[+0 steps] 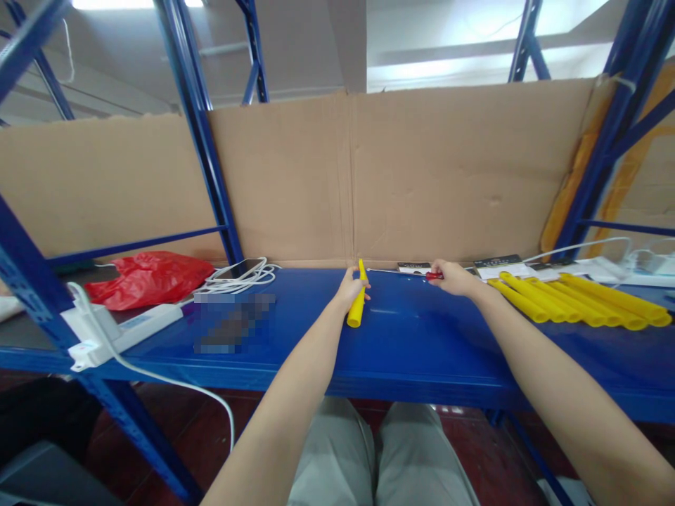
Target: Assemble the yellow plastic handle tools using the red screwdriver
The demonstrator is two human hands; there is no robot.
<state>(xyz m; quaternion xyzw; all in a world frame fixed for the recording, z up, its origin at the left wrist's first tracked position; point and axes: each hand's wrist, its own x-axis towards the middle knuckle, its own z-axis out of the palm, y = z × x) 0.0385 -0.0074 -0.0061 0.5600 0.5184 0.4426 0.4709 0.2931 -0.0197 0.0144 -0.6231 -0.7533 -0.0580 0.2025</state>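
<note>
My left hand (pixel 350 289) is closed around a yellow tube (pixel 357 309), which stands out toward me above the blue shelf. In my right hand (pixel 449 277) is a screwdriver (pixel 435 275) with a red and dark handle. Its thin metal shaft points left, and the tip is close to the tube's upper part; whether they touch I cannot tell. To the right of my right forearm, several more yellow tubes (pixel 574 302) lie side by side on the shelf.
Left on the blue shelf (pixel 422 344) are a red plastic bag (pixel 152 277), a coiled white cable (pixel 237 277) and a white power strip (pixel 131 330). A cardboard panel (pixel 448 176) closes the back. Blue metal posts (pixel 197 126) rise at both sides. Printed cards (pixel 498 266) lie behind.
</note>
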